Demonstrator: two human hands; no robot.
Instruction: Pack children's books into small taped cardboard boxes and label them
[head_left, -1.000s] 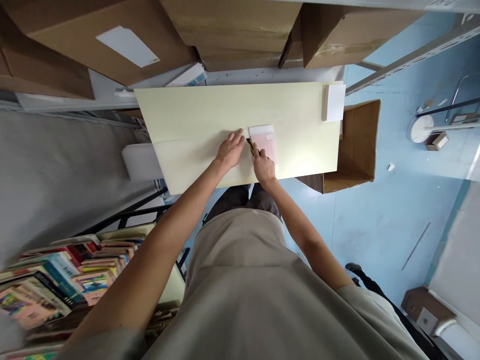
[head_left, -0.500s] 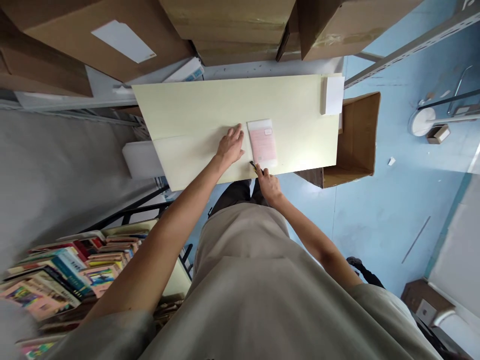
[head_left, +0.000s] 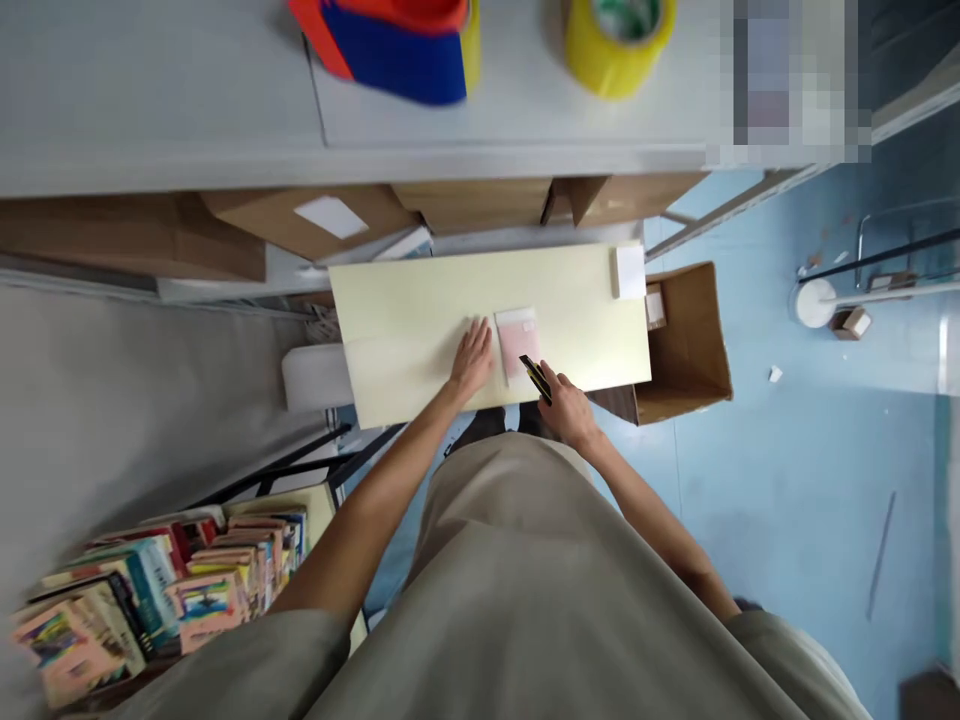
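Head view, looking down past a beige shirt: a person stands at a pale yellow board (head_left: 420, 320), the left hand (head_left: 472, 358) pressed flat on it with fingers spread and together pointing away from the body, just left of a pink-and-white packet (head_left: 517, 340) lying near the board's near edge. The right hand (head_left: 570, 410) is closed around a black-and-yellow utility knife (head_left: 535, 378), now lifted off the near edge of the board, its tip angled over the packet's lower right corner. Half a second ago the knife sat at the packet's near left corner, and a second ago higher along that left side; the blade has run down that edge and come away, so the cut along that side looks finished. A small white block (head_left: 630, 271) rests at the board's far right corner, with an open cardboard box (head_left: 694, 340) just beyond the board's right end. Above the board, a shelf (head_left: 225, 110) has come into view carrying a yellow tape roll (head_left: 619, 40). Stacked books (head_left: 165, 585) lie well left of the board, nearer the person.
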